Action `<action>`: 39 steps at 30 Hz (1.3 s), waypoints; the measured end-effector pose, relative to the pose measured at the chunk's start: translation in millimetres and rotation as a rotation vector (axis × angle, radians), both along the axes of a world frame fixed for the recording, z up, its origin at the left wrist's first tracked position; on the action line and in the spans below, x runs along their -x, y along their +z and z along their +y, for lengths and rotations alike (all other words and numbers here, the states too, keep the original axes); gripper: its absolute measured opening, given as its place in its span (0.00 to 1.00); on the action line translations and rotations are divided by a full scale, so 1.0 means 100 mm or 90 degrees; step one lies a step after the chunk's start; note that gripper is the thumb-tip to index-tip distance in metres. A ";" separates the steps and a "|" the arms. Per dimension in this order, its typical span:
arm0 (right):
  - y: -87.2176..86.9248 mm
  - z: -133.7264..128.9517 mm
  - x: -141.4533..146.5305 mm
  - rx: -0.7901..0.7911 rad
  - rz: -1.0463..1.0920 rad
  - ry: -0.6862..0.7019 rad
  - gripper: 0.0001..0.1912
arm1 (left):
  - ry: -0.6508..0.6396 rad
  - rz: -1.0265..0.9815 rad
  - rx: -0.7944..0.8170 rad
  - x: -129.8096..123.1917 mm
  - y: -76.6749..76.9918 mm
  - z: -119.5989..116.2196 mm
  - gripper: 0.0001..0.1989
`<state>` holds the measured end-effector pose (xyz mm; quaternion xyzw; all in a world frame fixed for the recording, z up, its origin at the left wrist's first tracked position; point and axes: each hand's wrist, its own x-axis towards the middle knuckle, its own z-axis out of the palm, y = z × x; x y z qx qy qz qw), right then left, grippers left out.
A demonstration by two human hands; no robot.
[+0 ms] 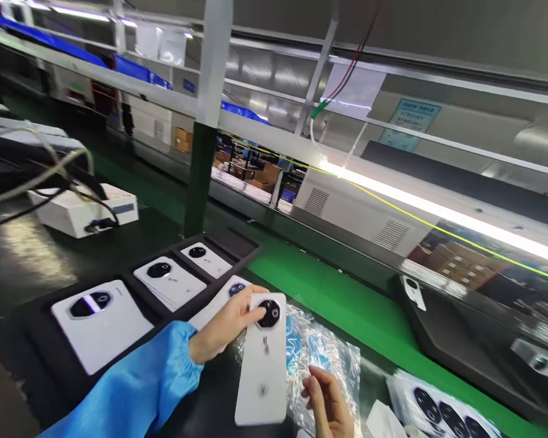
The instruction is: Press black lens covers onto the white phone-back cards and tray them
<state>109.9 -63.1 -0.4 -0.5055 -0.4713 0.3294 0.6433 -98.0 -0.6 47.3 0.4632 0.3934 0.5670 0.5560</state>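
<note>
My left hand, in a blue sleeve, grips a white phone back cover by its upper end, thumb over the black round camera area. The cover is held upright, with small dark marks down its face. My right hand is just to the right of it, fingers loosely curled, thumb apart, with nothing visible in them. Clear plastic bags with blue print lie behind the right hand. Left of my hands is a black tray with compartments; similar white phone back covers lie in it, some stacked.
Bagged covers with black camera areas lie at the lower right. A dark tray with one white cover sits beyond the green belt. A white box with cables stands at left. A post and a lit tube rise ahead.
</note>
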 end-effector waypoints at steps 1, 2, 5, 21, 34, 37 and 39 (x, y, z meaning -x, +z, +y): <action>0.02 -0.02 0.01 0.000 0.001 0.009 0.21 | -0.045 -0.002 0.006 -0.14 -0.03 -0.08 0.22; 0.03 -0.03 0.03 0.008 0.009 0.025 0.22 | -0.086 -0.005 0.013 -0.26 -0.06 -0.15 0.21; 0.07 -0.05 0.06 0.058 0.039 0.086 0.24 | -0.172 0.002 0.047 -0.46 -0.13 -0.25 0.19; -0.06 -0.03 0.03 0.168 0.095 0.155 0.27 | -0.186 0.049 0.080 -0.49 -0.27 -0.26 0.19; 0.04 -0.06 0.05 0.168 0.076 0.144 0.25 | -0.155 0.138 0.027 -0.48 -0.20 -0.29 0.16; 0.03 -0.06 0.05 0.174 0.077 0.146 0.26 | -0.144 0.165 0.015 -0.47 -0.19 -0.29 0.15; 0.02 -0.06 0.06 0.172 0.072 0.150 0.26 | -0.140 0.173 0.009 -0.47 -0.19 -0.30 0.14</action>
